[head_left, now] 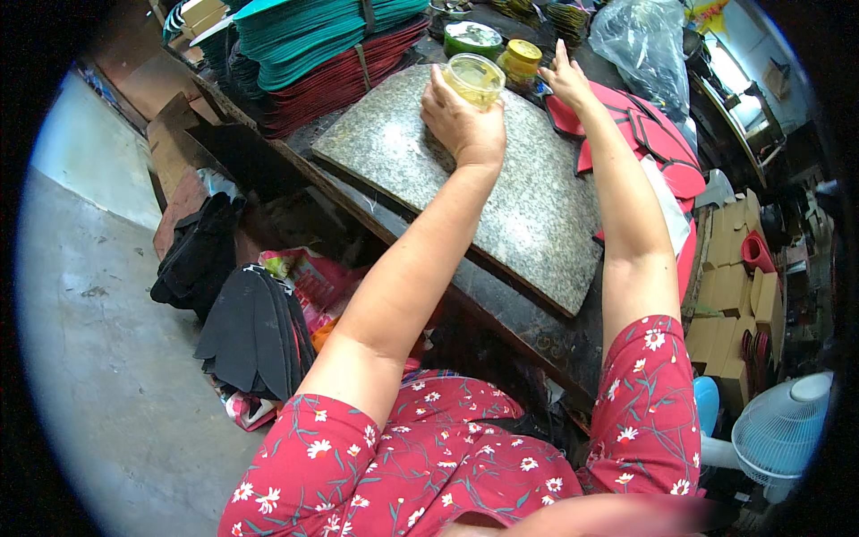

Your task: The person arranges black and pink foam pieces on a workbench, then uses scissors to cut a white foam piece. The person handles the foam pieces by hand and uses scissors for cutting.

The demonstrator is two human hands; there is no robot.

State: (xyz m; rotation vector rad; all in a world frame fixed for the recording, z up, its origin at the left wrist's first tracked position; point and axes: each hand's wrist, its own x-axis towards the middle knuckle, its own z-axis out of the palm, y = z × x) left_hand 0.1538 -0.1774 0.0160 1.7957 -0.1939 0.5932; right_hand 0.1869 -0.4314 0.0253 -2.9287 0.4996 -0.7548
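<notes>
My left hand (463, 125) is wrapped round a clear round tub (476, 75) with something yellowish in it, above the far edge of a speckled stone slab (537, 228). My right hand (567, 82) is stretched out to the right of it, fingers apart, with no object visible in it. Just left of those fingers stands a yellow-lidded jar (521, 59), and behind the clear tub sits a green tub (472, 38) with whitish material on top. Flat red pieces with dark edging (640, 125) lie beside my right forearm.
Tall stacks of teal sheets (304, 45) and dark red sheets (349, 80) stand at the back left. A clear plastic bag (640, 40) lies at the back right. Black sole-shaped pieces (250, 331) are on the left, below the table. A fan (783, 430) and cardboard boxes (729, 233) are at the right.
</notes>
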